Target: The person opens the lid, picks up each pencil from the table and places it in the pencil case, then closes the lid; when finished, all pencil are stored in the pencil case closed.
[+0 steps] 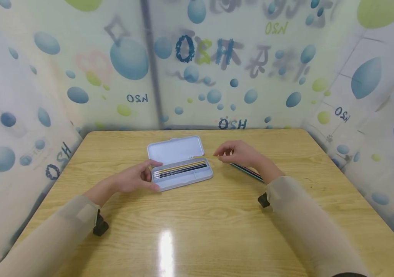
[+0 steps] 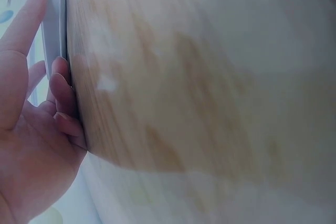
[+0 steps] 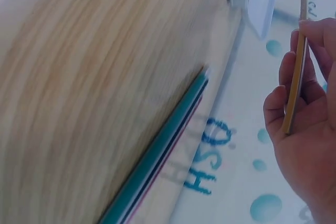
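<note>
A white pencil case [image 1: 181, 181] lies with its lid [image 1: 176, 149] folded back; several yellow and dark pencils [image 1: 181, 169] lie side by side in its long compartment. My left hand [image 1: 131, 177] grips the case's left end, thumb at the front edge and fingers at the back. Between thumb and fingers, my right hand [image 1: 240, 154] pinches a yellow pencil [image 1: 205, 157], held above the case's right back corner; in the right wrist view the yellow pencil [image 3: 295, 85] crosses the palm of the right hand [image 3: 310, 98].
Teal and dark pencils [image 1: 248, 171] lie on the wooden table [image 1: 210, 231] under my right wrist, their far ends hidden by the arm. A patterned curtain [image 1: 203, 92] stands behind the table and along both sides.
</note>
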A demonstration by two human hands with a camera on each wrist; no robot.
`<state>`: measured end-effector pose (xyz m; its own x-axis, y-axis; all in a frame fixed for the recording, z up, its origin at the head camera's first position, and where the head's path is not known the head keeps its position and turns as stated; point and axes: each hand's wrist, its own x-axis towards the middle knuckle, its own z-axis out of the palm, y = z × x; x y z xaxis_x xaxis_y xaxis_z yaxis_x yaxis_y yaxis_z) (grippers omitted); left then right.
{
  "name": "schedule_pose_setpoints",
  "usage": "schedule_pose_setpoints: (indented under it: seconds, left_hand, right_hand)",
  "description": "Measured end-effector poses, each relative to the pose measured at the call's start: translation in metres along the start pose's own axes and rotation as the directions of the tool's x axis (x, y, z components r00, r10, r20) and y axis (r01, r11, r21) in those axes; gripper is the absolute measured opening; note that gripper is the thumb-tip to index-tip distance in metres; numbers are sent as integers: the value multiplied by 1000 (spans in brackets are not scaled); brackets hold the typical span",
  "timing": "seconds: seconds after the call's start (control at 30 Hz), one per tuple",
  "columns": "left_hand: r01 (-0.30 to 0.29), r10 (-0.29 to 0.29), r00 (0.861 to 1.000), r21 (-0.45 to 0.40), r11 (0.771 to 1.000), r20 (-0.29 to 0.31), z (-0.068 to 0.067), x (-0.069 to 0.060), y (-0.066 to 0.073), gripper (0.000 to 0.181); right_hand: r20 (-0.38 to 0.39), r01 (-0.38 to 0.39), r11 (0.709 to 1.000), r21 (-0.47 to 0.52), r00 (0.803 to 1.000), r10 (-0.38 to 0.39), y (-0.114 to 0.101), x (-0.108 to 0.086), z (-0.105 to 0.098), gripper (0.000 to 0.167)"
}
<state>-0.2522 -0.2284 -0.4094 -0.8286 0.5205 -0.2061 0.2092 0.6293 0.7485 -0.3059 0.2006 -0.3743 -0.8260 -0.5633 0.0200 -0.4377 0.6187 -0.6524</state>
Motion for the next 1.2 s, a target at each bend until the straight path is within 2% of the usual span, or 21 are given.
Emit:
schedule_pose_setpoints:
  seconds: [0.3, 0.5, 0.8, 1.2]
  left_hand:
    - [-13, 13, 1000, 17, 1000, -12, 1, 2, 0, 87]
    - [-12, 12, 1000, 8, 1000, -6, 1, 3, 0, 87]
    - [2, -2, 1000, 7, 1000, -5, 1, 2, 1, 88]
    - [-7, 7, 1000, 6, 1000, -8, 1, 1, 0, 88]
  right_hand:
    - [77, 98, 994, 43, 992, -101, -27, 29, 27, 18]
    - [130, 102, 994, 41, 986, -107, -36, 45, 43, 16]
    - [154, 101, 995, -16, 983, -97, -48, 62, 58, 17]
    - [172, 93, 995, -24, 981, -88, -49, 77, 74, 16]
